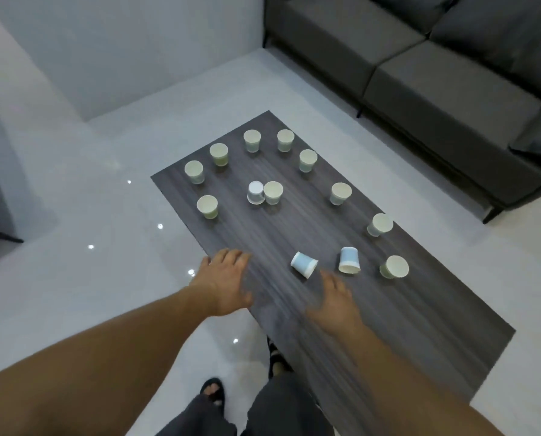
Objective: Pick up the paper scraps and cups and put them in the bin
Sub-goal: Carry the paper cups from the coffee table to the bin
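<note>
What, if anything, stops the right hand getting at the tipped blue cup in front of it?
Likely yes, it can reach. The right hand is open, its fingertips just short of the tipped cup, with only bare table between. The other blue cup sits off to the side, apart from it.

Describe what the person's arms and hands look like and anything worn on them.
The left hand and right hand are bare, as are both forearms: no sleeves, gloves, watch, band or ring shows, though the right hand is blurred. Below are dark trousers and a dark open-toed sandal.
</note>
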The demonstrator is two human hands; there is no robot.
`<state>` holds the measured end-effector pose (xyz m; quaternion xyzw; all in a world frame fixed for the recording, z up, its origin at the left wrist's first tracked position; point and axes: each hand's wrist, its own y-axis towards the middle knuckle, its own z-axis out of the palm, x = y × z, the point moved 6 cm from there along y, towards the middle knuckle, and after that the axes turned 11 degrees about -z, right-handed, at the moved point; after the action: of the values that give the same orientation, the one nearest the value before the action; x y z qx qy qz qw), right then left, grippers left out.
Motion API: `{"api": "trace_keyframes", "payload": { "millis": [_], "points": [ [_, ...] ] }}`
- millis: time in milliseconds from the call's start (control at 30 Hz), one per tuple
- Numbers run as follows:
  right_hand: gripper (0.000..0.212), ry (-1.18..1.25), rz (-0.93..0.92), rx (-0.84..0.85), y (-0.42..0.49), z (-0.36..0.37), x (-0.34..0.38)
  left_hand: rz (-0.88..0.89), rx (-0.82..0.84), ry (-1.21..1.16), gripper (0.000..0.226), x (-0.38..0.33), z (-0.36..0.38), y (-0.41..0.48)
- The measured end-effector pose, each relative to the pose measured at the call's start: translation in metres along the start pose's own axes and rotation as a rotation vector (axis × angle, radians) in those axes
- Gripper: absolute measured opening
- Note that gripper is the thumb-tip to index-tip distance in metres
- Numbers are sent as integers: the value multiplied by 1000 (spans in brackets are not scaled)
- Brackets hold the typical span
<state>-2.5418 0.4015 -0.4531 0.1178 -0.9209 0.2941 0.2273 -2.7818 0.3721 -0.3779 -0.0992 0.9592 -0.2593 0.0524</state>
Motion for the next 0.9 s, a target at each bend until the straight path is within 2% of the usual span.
{"api": "trace_keyframes", "payload": {
  "millis": [200,333,433,567,667,800,900],
  "points": [
    [99,-48,-44,44,117,-7,-50,-57,89,-82,82,-24,32,80],
    [101,-115,-77,141,183,30,-73,-94,154,-133,81,-36,73,121],
    [99,-121,-50,230,205,68,-86,-113,187,-175,81,-43,100,142],
    [82,-69,-38,211,208,90,-98,-100,213,-221,80,-55,122,155],
    [78,164,-34,216,202,89,-94,-49,192,-198,79,-61,126,158],
    [56,461,-79,471,189,76,-74,149,115,-98,86,-77,115,163],
    [50,714,-75,544,179,62,-67,314,137,-58,83,-100,114,162]
  ]
}}
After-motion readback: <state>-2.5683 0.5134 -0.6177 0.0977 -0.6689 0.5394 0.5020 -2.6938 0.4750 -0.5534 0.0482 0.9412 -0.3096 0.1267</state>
